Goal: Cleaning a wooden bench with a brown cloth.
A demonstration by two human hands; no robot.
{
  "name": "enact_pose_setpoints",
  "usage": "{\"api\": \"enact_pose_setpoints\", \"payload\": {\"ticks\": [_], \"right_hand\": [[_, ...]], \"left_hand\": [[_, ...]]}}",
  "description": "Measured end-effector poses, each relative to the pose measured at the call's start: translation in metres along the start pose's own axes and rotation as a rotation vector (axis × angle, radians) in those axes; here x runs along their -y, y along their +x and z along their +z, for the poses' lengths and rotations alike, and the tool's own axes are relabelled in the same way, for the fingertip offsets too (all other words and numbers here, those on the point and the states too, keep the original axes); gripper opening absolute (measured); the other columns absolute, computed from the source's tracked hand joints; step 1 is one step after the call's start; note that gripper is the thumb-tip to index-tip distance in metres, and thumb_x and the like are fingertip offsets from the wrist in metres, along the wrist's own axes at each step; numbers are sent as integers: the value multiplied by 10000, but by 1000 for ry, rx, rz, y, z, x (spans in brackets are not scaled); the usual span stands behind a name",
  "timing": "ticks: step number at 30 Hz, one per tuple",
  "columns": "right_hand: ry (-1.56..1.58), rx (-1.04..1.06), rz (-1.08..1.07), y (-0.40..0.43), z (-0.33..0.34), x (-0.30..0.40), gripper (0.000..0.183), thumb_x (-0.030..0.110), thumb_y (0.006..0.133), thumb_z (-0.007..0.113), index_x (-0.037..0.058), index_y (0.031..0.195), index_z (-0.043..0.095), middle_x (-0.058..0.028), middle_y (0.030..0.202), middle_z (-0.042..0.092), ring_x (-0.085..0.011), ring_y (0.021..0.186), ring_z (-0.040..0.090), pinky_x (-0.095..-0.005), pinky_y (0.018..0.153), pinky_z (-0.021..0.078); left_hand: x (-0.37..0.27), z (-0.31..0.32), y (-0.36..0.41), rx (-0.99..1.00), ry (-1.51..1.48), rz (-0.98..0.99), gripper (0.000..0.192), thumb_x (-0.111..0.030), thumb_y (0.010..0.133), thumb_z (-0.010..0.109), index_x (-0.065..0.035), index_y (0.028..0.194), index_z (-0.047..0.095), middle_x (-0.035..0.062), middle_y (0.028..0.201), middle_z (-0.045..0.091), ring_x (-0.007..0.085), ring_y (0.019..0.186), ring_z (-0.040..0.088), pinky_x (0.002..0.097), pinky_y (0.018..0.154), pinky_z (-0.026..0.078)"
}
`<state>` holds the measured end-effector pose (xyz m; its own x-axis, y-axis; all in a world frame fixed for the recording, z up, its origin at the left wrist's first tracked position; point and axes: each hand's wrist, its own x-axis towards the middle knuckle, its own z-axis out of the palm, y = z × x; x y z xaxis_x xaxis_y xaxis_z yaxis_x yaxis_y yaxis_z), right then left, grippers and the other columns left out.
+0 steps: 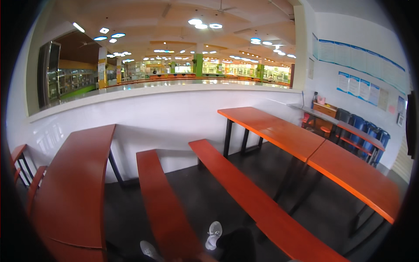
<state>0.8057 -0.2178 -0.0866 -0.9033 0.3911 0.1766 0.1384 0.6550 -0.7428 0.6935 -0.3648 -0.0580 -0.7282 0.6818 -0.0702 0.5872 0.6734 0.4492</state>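
Observation:
Neither my left hand nor my right hand can be made out; a small blurred patch at the bottom edge is too unclear to name. Before me runs a narrow red bench point(167, 199), its near end cut off by the picture's lower edge. My feet are on either side of it: one light grey shoe point(149, 250) on its left, the other light shoe point(214, 232) on its right, below a dark trouser leg point(239, 245). To the left stands a long red-brown table point(77, 183) on black metal legs. A second red bench point(242, 188) stretches along my right.
Two orange tables point(273, 127) stand end to end beyond the right bench. A white half-wall point(183, 111) with a ledge closes off the front, with a large lit hall behind. Blue bins point(356, 126) line the right wall, under posters point(358, 86) bearing writing. The floor point(193, 193) is dark.

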Motion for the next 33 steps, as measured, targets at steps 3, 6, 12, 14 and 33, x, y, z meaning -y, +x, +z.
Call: {"api": "enact_pose_setpoints", "payload": {"ticks": [3,6,12,14,33], "right_hand": [[71,-82,-9,-14,-12,-10,329,138,728,712,63,1046,673,-172,1051,676,-378,997,618,-467,848,505],[-147,-152,267,-30,-13,2,301,146,731,711,53,1010,647,-209,1031,662,-423,986,603,-491,827,507],[-189,-270,298,-58,27,-12,396,194,740,735,91,1102,612,-212,1048,600,-439,982,553,-525,870,454],[-165,-305,302,-70,26,-11,407,197,737,741,95,1112,618,-208,1049,599,-435,983,553,-524,876,450],[-186,81,132,-34,7,34,285,156,755,733,61,1020,689,-206,991,678,-399,964,632,-505,845,514]], "left_hand": [[-9,8,17,14,-89,162,517,-196,703,778,-65,1156,568,207,1184,561,409,1105,553,493,948,475],[-15,8,26,212,-118,213,524,-214,700,782,-81,1162,574,204,1182,565,403,1112,549,493,952,473],[4,27,10,168,-53,248,481,-225,732,749,-110,1169,584,199,1144,589,413,1066,571,511,917,489],[4,33,7,148,-58,272,467,-219,738,739,-120,1169,587,197,1134,593,416,1052,576,515,906,492],[47,31,-51,-3,-23,140,398,-158,706,782,-58,1044,599,212,1049,609,425,1023,563,503,890,473]]}}
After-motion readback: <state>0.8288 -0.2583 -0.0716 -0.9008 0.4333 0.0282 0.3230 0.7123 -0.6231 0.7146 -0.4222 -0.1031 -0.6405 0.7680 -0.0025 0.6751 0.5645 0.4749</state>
